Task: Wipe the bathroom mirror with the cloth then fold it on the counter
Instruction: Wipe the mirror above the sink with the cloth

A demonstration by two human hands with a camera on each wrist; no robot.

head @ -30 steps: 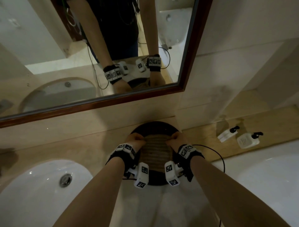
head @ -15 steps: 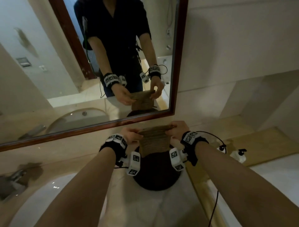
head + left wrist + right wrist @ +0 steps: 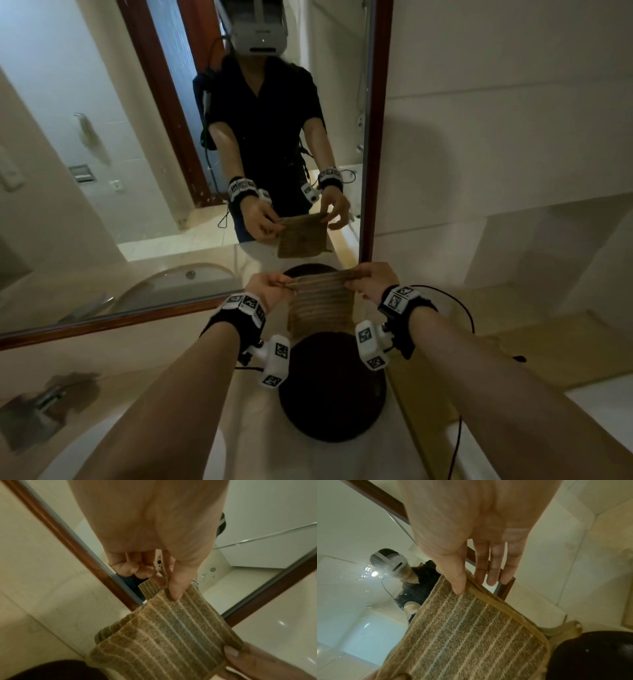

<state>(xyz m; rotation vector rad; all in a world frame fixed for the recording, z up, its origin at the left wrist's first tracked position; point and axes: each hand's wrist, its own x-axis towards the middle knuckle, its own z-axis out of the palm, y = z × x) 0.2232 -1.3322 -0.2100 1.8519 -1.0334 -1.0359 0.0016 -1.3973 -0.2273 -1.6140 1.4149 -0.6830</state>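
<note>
A brown striped cloth (image 3: pixel 320 303) hangs folded in the air just in front of the mirror's (image 3: pixel 102 154) lower right corner. My left hand (image 3: pixel 270 286) pinches its upper left corner, and my right hand (image 3: pixel 368 279) pinches the upper right one. In the left wrist view the thumb (image 3: pixel 175 588) presses the cloth (image 3: pixel 163 635) against the curled fingers. In the right wrist view the thumb (image 3: pixel 457 582) lies on the hemmed edge of the cloth (image 3: pixel 462 635), with the other fingers straight behind it. The cloth dangles above a dark round tray (image 3: pixel 332 394) on the counter (image 3: pixel 260 445).
The mirror has a brown wooden frame (image 3: pixel 375 137). A white sink (image 3: pixel 61 459) and a metal tap (image 3: pixel 44 397) lie at the lower left. A wooden ledge (image 3: pixel 479 353) and a black cable (image 3: pixel 459 442) are on the right. The beige wall rises behind.
Both hands have lifted the cloth off the dark tray and raised it toward the mirror. The view has tilted upward, so more of the mirror shows.
</note>
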